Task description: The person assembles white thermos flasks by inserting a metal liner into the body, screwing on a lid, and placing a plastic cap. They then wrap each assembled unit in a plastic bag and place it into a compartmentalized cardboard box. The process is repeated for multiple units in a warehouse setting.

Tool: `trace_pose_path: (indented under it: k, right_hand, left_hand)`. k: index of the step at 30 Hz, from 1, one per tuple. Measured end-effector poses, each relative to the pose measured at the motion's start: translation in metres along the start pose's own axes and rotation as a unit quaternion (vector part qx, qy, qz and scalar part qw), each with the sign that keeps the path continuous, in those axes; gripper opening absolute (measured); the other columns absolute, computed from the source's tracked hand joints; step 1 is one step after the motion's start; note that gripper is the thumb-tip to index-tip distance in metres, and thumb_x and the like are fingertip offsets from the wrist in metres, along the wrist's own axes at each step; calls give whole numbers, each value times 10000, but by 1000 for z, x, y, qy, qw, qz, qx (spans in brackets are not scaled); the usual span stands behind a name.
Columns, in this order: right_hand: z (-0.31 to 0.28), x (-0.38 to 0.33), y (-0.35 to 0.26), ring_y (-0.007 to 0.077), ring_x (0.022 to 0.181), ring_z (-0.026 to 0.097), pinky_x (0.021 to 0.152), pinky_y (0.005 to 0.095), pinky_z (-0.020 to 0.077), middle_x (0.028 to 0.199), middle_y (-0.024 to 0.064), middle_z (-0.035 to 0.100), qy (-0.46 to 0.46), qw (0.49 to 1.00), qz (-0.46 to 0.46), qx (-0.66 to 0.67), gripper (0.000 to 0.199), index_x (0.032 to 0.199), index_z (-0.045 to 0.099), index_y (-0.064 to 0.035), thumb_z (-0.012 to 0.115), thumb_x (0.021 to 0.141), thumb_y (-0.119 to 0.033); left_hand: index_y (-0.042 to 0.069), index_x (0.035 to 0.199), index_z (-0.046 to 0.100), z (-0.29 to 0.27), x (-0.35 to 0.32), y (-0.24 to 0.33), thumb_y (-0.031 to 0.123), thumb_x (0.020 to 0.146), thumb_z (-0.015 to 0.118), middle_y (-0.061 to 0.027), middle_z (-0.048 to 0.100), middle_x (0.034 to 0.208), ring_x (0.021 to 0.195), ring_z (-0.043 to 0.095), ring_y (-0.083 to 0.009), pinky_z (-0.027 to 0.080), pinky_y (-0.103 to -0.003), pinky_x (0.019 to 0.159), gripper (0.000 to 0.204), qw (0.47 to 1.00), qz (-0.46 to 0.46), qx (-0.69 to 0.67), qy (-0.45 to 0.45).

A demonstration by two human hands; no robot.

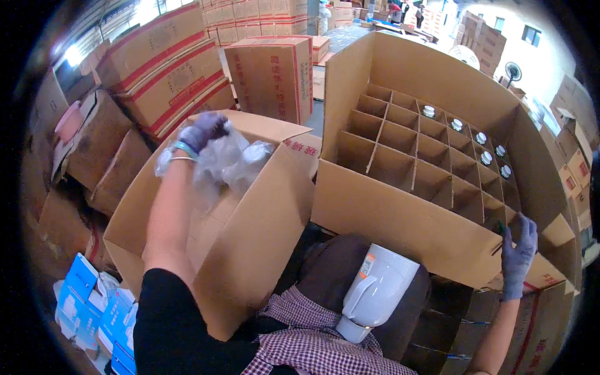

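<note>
My left hand (pixel 203 131), in a purple-grey glove, is closed on crumpled clear plastic bags (pixel 234 159) in the open carton (pixel 256 231) at left. Its fingers are slightly blurred. My right hand (pixel 520 253), gloved in grey, rests by the near right corner of the divided carton (pixel 400 231); its fingers point up, apart from the thumb. Something small and dark green shows beside that thumb, too hidden to name. Across my lap lies a glossy white jug (pixel 382 287) with a handle and an orange label, tilted, touched by neither hand.
Cardboard dividers (pixel 415 140) split the right carton into cells; several silver-topped items (pixel 486 157) stand in its right part. Red-striped cartons (pixel 169 75) are stacked at the far left, and another carton (pixel 272 78) stands ahead. Blue-and-white packages (pixel 94 306) lie at lower left.
</note>
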State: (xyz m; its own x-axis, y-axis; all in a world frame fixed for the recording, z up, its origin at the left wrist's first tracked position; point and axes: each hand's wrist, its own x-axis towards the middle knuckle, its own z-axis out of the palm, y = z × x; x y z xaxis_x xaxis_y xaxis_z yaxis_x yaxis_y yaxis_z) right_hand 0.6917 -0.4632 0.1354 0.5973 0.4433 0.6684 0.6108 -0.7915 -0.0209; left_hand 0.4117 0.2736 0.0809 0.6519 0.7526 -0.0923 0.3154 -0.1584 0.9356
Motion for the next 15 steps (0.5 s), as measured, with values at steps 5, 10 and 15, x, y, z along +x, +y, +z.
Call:
trace_pose_path:
  k: [5,10,15]
  right_hand:
    - [-13,-20,-85,326,1126,601,999,400,458,1170,158,639,20,958,-23,285,342,1179,638,-14,658,848,-98]
    - [-5,-35,-213,369,1322,460,1128,497,358,1443,169,478,18,884,-124,451,767,1344,576,-92,870,659,-268]
    - [32,-15,-260,345,1327,453,1144,594,264,1440,154,478,295,902,-123,289,671,1369,563,-148,772,775,-380]
  left_hand:
    - [81,1224,630,-14,-119,137,314,983,550,-120,663,1215,1140,632,-238,488,-435,1025,344,822,472,-217,-235]
    - [77,1292,629,65,-202,236,284,1025,459,-63,637,1338,1266,559,-207,404,-423,1117,378,608,441,-478,-455]
    - [79,1405,561,177,-231,273,389,1044,427,-56,584,1429,1334,510,-225,284,-438,1187,494,509,372,-554,-544]
